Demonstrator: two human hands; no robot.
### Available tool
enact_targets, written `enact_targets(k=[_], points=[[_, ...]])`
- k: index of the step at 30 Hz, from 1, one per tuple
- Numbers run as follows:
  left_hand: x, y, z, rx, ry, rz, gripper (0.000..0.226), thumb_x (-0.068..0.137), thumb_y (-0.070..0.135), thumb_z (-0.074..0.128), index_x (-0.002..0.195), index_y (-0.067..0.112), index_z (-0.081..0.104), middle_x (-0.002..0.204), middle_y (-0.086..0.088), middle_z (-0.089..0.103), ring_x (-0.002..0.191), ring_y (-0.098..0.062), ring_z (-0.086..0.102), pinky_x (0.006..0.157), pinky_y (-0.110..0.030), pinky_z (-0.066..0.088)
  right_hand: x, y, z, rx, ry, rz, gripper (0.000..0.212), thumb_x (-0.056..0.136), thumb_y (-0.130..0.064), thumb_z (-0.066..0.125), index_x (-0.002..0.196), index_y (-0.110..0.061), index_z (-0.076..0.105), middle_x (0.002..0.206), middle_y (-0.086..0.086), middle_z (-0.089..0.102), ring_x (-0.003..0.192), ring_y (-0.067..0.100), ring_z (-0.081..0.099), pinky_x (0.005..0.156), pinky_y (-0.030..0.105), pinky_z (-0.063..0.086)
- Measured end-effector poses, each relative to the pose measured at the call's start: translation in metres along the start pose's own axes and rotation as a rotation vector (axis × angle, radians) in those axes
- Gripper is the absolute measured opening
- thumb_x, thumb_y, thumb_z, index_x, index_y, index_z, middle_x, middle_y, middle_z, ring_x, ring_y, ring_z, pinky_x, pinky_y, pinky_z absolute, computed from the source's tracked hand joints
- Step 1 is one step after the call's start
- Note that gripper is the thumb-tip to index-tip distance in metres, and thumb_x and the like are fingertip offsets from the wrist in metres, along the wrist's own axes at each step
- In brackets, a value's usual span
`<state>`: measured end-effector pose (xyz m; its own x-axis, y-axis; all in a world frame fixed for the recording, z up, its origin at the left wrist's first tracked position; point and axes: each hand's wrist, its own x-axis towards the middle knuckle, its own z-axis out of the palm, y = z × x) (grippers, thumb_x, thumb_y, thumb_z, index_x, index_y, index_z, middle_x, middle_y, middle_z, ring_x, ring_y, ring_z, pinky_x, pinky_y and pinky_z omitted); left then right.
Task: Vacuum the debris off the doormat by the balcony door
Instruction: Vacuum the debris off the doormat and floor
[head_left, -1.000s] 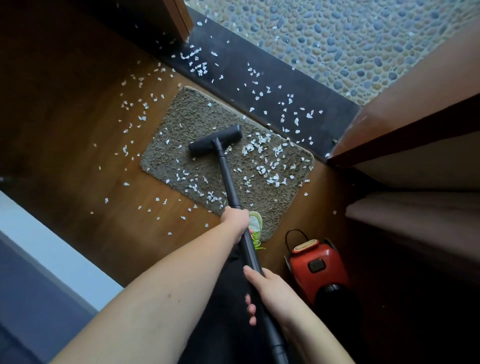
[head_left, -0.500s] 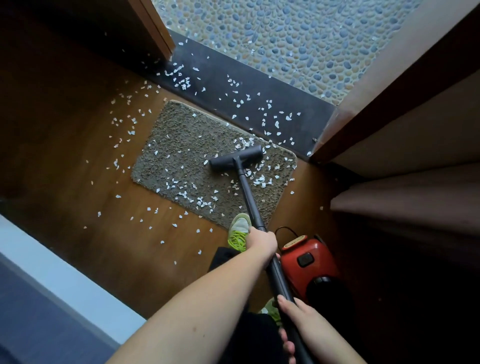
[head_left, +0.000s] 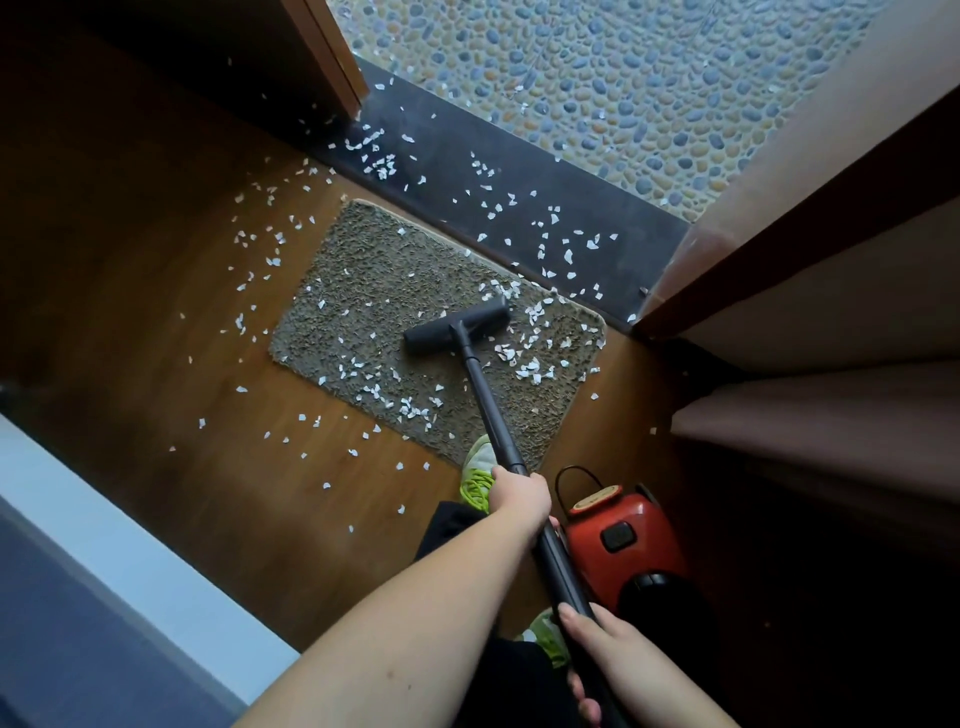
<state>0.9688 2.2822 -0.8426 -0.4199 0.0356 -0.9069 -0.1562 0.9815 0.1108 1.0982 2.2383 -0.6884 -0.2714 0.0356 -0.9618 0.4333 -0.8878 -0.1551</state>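
Vacuum head (head_left: 457, 328) on the doormat (head_left: 384, 291), both hands on the wand (head_left: 491, 410).

The left hand (head_left: 521, 497) wraps its fingers round the wand near 6 o'clock of the mat; the right hand (head_left: 613, 660) grips lower down. The head sits right of the mat's centre, white debris (head_left: 530, 364) thick at its 3 o'clock and 6 o'clock. The red vacuum body (head_left: 621, 538) stands at 5 o'clock, off the mat on the wooden floor (head_left: 156, 364).

The vacuum wand (head_left: 491, 410) runs out of frame at the bottom edge. The right hand (head_left: 618, 660) is cut off there at the wrist. The left hand (head_left: 519, 493) hides part of one green shoe (head_left: 478, 467); the other shoe (head_left: 545, 634) is mostly hidden behind the wand and right hand.
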Motion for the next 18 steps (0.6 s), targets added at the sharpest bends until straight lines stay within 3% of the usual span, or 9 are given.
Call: enact_targets(k=[3,7,10,13,14,18], points=[[0.013,0.009,-0.019,-0.087,0.026,-0.022,0.036,0.097,0.02,0.05,0.13,0.014,0.039,0.114,-0.016,0.06,0.032,-0.021,0.056,0.033,-0.029,0.049,0.011,-0.02,0.01,-0.056,-0.025,-0.005,0.025,0.097,-0.039,0.052,0.108,-0.016,0.056,0.061,0.013,0.056,0.042,0.021,0.049,0.043,0.023,0.04],[0.026,0.022,-0.042,-0.134,0.062,0.017,0.03,0.097,0.022,0.051,0.123,0.01,0.044,0.107,-0.015,0.062,0.034,-0.019,0.054,0.032,-0.024,0.044,0.024,-0.041,0.025,-0.064,-0.058,-0.003,0.024,0.097,-0.038,0.052,0.103,-0.015,0.052,0.058,0.009,0.054,0.041,0.019,0.049,0.041,0.026,0.045],[0.04,0.032,-0.058,-0.14,0.069,0.021,0.038,0.096,0.019,0.051,0.131,0.007,0.043,0.102,-0.013,0.06,0.036,-0.019,0.055,0.031,-0.023,0.043,0.031,-0.058,0.038,-0.072,-0.074,-0.015,0.023,0.098,-0.036,0.05,0.095,-0.014,0.047,0.057,0.009,0.051,0.04,0.017,0.047,0.04,0.026,0.046],[0.052,0.045,-0.078,-0.16,0.07,0.016,0.033,0.093,0.016,0.051,0.125,0.008,0.047,0.091,-0.009,0.058,0.051,-0.025,0.064,0.05,-0.035,0.058,0.042,-0.075,0.053,-0.077,-0.087,-0.026,0.026,0.099,-0.036,0.05,0.101,-0.01,0.047,0.056,0.007,0.049,0.038,0.015,0.046,0.038,0.025,0.045],[0.057,0.049,-0.083,-0.168,0.069,0.017,0.03,0.094,0.017,0.052,0.121,0.008,0.047,0.095,-0.009,0.057,0.054,-0.026,0.066,0.054,-0.036,0.059,0.045,-0.079,0.058,-0.073,-0.084,-0.027,0.027,0.099,-0.036,0.05,0.104,-0.009,0.047,0.056,0.007,0.049,0.037,0.015,0.046,0.037,0.024,0.044],[0.082,0.068,-0.106,-0.219,0.047,0.025,0.028,0.095,0.016,0.053,0.121,0.01,0.044,0.115,-0.015,0.057,0.044,-0.022,0.06,0.04,-0.027,0.049,0.061,-0.103,0.078,-0.038,-0.097,-0.05,0.026,0.099,-0.035,0.049,0.107,-0.011,0.046,0.059,0.008,0.048,0.037,0.013,0.045,0.036,0.022,0.042]])
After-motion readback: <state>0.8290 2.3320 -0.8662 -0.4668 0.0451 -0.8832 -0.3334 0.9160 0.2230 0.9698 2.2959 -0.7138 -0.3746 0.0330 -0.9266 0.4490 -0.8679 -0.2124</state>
